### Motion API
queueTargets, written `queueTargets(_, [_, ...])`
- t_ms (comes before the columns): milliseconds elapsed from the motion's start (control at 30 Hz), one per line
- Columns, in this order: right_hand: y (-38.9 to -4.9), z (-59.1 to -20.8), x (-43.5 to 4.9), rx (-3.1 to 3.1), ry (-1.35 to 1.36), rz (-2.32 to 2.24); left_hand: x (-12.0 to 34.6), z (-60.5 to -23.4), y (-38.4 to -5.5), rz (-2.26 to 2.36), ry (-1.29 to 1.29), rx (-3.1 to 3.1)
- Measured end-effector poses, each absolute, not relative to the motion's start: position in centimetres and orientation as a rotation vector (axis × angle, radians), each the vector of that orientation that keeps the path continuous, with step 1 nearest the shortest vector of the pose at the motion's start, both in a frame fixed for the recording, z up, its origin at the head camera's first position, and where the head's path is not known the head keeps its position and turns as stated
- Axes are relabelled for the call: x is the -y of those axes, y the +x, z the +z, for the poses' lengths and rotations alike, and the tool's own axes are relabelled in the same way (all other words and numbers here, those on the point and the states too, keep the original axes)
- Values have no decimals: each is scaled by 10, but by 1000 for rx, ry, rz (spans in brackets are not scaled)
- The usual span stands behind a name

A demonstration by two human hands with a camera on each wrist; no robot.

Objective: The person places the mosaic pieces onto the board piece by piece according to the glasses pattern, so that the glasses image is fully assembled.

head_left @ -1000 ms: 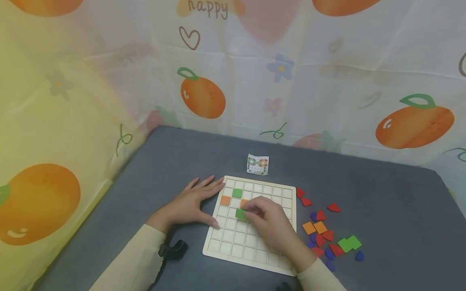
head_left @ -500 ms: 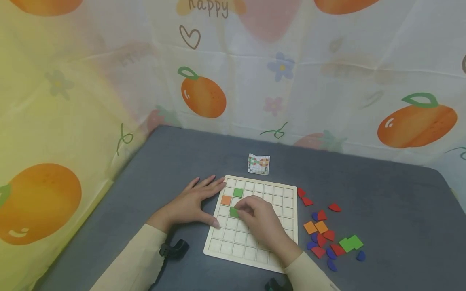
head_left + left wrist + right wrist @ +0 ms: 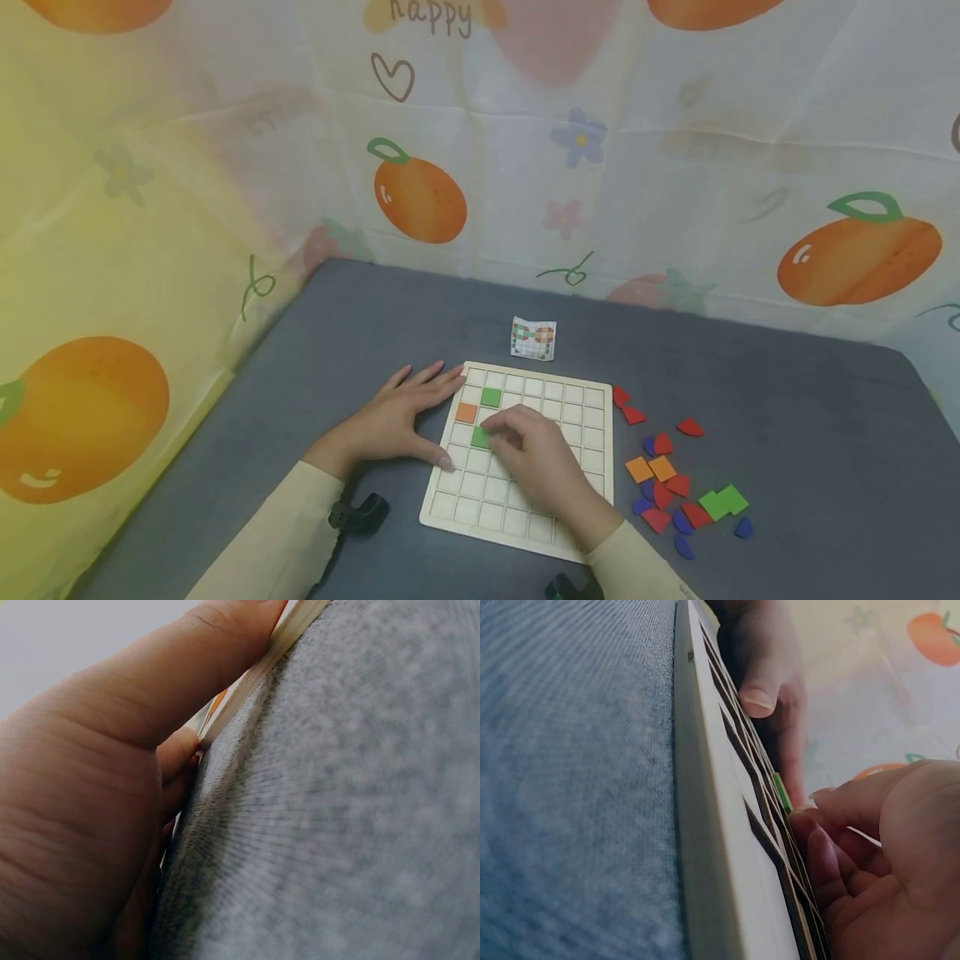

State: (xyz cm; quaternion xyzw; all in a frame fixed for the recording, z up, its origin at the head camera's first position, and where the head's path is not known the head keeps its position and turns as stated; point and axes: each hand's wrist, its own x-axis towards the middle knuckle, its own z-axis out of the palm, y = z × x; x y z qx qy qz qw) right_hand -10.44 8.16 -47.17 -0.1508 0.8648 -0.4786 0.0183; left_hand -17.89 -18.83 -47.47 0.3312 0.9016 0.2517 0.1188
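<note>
A pale wooden grid board point(image 3: 491, 514) lies on the table in the head view. My left hand point(image 3: 384, 425) rests at its left edge, fingers spread, with fingertips at the far corner and thumb on the rim. My right hand point(image 3: 546, 462) pinches a green square tile point(image 3: 480, 437) between thumb and fingertips, low over a square in the third row. In the right wrist view this green tile point(image 3: 781, 792) is at the fingertips, slightly tilted. Another green tile point(image 3: 491, 397) and an orange tile point(image 3: 466, 412) sit in board squares farther back. The right hand covers some middle squares.
Right of the board lie loose red quarter-round pieces point(image 3: 657, 521), blue half-round pieces point(image 3: 683, 547), orange squares point(image 3: 639, 470) and green squares point(image 3: 723, 502). A small printed pattern card point(image 3: 533, 338) lies behind the board. A printed curtain point(image 3: 510, 183) hangs behind the table.
My right hand has moved a little left with the green tile, toward the board's left columns. An orange tile seen earlier beside its fingers is now hidden. The left hand stays put.
</note>
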Motion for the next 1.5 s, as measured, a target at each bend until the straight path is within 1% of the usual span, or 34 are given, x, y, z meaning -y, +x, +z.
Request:
queueTargets(200, [-104,-471,-83,-2635,-458,-1533,188,-474,-179,733,964,-2636])
queueTargets(467, [-100,-468,-86,-2502,-470,-1708,188,-473,-178,741,968,-2633])
queueTargets(833, [-94,-449,-97,-2316,-461,-1852,187,-474,-179,736,956,-2635])
queueTargets(1000, [-91,-443,-108,-2195,-527,-1940,187,-474,-178,730,949,-2637])
queueTargets(1200, [-87,-440,-129,-2210,-646,-1986,187,-474,-178,728,951,-2636])
queueTargets(1500, [-79,-443,-162,-2228,-672,-2084,188,-474,-178,754,963,-2622])
